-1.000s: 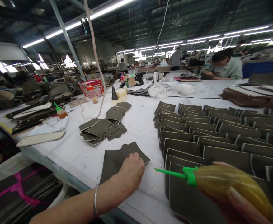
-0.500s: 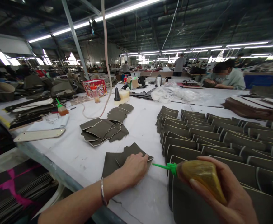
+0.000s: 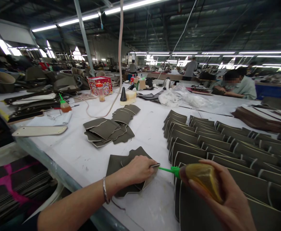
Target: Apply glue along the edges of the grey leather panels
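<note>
Gripping an amber squeeze bottle (image 3: 201, 179), the right hand (image 3: 229, 189) has its fingers wrapped around the body, open only as wide as the bottle, with the green nozzle (image 3: 176, 171) pointing left. The nozzle's thin tip reaches the right corner of the upper dark panel (image 3: 140, 151); whether it touches the edge cannot be told. The left hand (image 3: 140, 168) lies over that panel, its fingers bent and nearly closed, holding the right corner; a silver bracelet (image 3: 104, 191) circles the wrist. The upper panel overlaps a lower dark panel (image 3: 113, 163) on the white-covered table (image 3: 150, 210), near its front edge. Beyond them lies a loose pile of similar panels (image 3: 106, 128), fanned out toward the back. On the right, many panels stand in leaning rows (image 3: 241, 166), close behind the bottle. Farther back are a black cone (image 3: 123, 94) beside a pale yellow block (image 3: 131, 95), an orange-capped container (image 3: 100, 93), a red patterned bag (image 3: 106, 84) and crumpled clear plastic (image 3: 178, 96). At left, a second green-tipped bottle (image 3: 65, 107) stands behind a cream strap (image 3: 40, 131). Another person (image 3: 247, 86) leans over the far right side.
</note>
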The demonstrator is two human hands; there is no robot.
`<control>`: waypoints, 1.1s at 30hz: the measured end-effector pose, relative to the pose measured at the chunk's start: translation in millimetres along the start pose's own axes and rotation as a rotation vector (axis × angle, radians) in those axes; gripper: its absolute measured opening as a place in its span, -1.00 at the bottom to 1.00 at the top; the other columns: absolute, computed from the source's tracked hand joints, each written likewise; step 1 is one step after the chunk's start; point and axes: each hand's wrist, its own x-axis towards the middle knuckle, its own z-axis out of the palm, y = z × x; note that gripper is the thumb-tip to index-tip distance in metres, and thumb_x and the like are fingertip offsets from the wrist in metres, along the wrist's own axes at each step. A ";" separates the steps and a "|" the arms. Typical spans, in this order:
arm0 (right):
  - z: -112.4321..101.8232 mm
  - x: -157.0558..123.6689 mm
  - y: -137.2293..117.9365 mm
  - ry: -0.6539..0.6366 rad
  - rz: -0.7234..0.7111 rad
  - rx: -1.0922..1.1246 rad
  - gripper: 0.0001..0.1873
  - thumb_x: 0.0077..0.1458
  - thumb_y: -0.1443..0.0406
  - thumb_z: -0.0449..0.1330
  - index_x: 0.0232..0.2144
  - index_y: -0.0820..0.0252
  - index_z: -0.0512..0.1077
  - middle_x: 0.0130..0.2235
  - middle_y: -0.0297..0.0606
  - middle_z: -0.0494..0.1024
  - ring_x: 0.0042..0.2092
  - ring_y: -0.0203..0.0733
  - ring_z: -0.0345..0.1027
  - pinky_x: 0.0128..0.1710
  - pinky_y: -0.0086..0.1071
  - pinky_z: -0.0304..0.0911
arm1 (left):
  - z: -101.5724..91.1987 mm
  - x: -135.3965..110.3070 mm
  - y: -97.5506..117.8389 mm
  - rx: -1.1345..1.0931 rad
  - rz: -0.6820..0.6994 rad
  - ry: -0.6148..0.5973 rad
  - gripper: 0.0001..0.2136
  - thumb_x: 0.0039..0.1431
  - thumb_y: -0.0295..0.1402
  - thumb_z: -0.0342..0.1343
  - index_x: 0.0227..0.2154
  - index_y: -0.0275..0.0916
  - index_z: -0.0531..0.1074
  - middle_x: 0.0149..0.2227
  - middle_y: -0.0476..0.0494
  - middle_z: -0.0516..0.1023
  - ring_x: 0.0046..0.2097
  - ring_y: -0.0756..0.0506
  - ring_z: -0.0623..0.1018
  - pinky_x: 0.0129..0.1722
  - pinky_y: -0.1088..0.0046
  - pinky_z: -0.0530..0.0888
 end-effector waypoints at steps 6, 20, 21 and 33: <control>15.9 1.9 -6.7 -0.054 -0.131 -0.065 -0.55 0.11 0.03 0.24 0.01 -0.03 0.31 -0.08 -0.33 0.49 -0.19 -0.10 0.44 -0.19 -0.33 0.33 | -1.5 -2.0 0.4 -0.004 -0.014 0.000 -0.55 0.18 -0.40 -0.09 0.10 -0.07 0.45 -0.08 -0.21 0.61 -0.11 -0.24 0.59 -0.14 0.26 0.47; 17.7 4.8 -3.0 -0.106 -0.149 -0.087 -0.59 0.13 0.05 0.23 -0.01 -0.04 0.30 -0.10 -0.33 0.49 -0.19 -0.08 0.43 -0.21 -0.29 0.31 | -3.1 -5.3 4.2 0.020 -0.025 0.004 -0.56 0.18 -0.35 -0.06 0.10 -0.05 0.45 -0.14 -0.20 0.60 -0.17 -0.22 0.58 -0.18 0.28 0.46; 18.0 4.3 -4.0 -0.104 -0.146 -0.085 -0.59 0.12 0.05 0.23 -0.01 -0.04 0.30 -0.10 -0.33 0.48 -0.18 -0.08 0.43 -0.20 -0.29 0.30 | -3.1 -5.4 4.2 0.023 -0.024 0.005 -0.57 0.18 -0.35 -0.06 0.10 -0.06 0.45 -0.14 -0.20 0.60 -0.17 -0.22 0.58 -0.18 0.28 0.46; 17.9 1.1 -0.8 -0.105 -0.125 -0.065 -0.58 0.11 0.03 0.23 -0.02 -0.01 0.32 -0.11 -0.31 0.48 -0.21 -0.07 0.43 -0.22 -0.29 0.29 | -3.6 -7.4 6.4 0.024 -0.015 0.010 -0.58 0.21 -0.32 -0.08 0.10 -0.06 0.45 -0.17 -0.22 0.58 -0.16 -0.22 0.57 -0.18 0.27 0.46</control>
